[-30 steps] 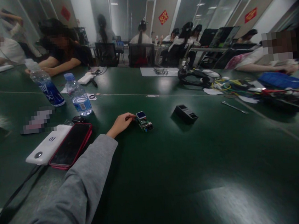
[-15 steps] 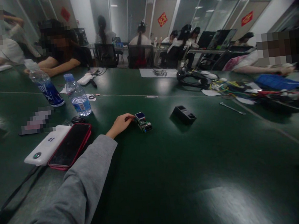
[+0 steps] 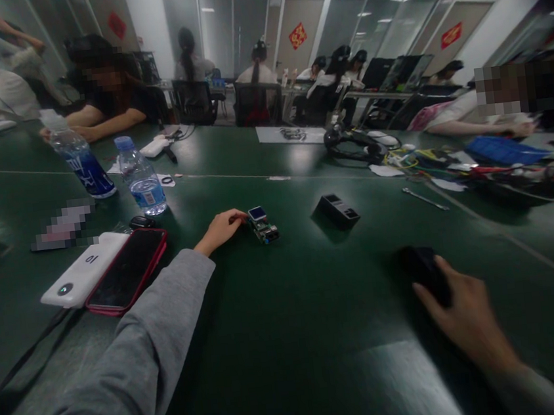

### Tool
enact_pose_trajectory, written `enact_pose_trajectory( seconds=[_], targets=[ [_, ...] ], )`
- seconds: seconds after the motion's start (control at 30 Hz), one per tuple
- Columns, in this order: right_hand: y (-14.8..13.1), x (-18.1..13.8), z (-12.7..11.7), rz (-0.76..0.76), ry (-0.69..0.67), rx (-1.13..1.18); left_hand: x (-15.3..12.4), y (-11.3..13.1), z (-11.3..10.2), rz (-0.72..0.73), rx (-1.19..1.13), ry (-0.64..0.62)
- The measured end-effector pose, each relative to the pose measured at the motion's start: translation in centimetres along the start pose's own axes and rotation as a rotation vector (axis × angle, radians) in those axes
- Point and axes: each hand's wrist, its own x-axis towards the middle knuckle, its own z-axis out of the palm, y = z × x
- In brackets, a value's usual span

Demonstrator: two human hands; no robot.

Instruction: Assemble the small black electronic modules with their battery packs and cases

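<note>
Green circuit board (image 3: 263, 230) lay just R of L hand (image 3: 221, 232), at its fingertips, long axis slanting near-R from them; R hand (image 3: 469, 313) was well apart. L fingers bunched; pinch vs. touch, can't tell. R fingers & thumb, spread block-wide, held a black block (image 3: 424, 268); black case (image 3: 339, 211) sat fwd-L of them.

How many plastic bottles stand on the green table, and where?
2: a pale-capped bottle at the view's left and a blue-capped water bottle just right of it. Others could be hidden.
</note>
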Motion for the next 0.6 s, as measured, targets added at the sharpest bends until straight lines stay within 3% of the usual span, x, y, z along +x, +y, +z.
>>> enact_pose_trajectory(
  seconds=[0.1,0.23,0.47,0.6],
  targets=[
    [-6.1,2.0,3.9,-0.073,-0.156,0.14,-0.1,-0.1,0.0,-0.007,0.005,0.003],
    [-12.1,4.0,5.5,-0.162,-0.051,0.165,-0.1,0.1,0.0,0.002,0.008,0.008],
    [-12.8,4.2,7.4,-0.25,-0.155,0.219,0.0,0.3,0.1,-0.035,0.054,0.029],
    [-15.2,4.6,8.3,-0.321,-0.257,0.242,0.0,-0.2,0.1,-0.017,0.037,0.011]
  ],
)
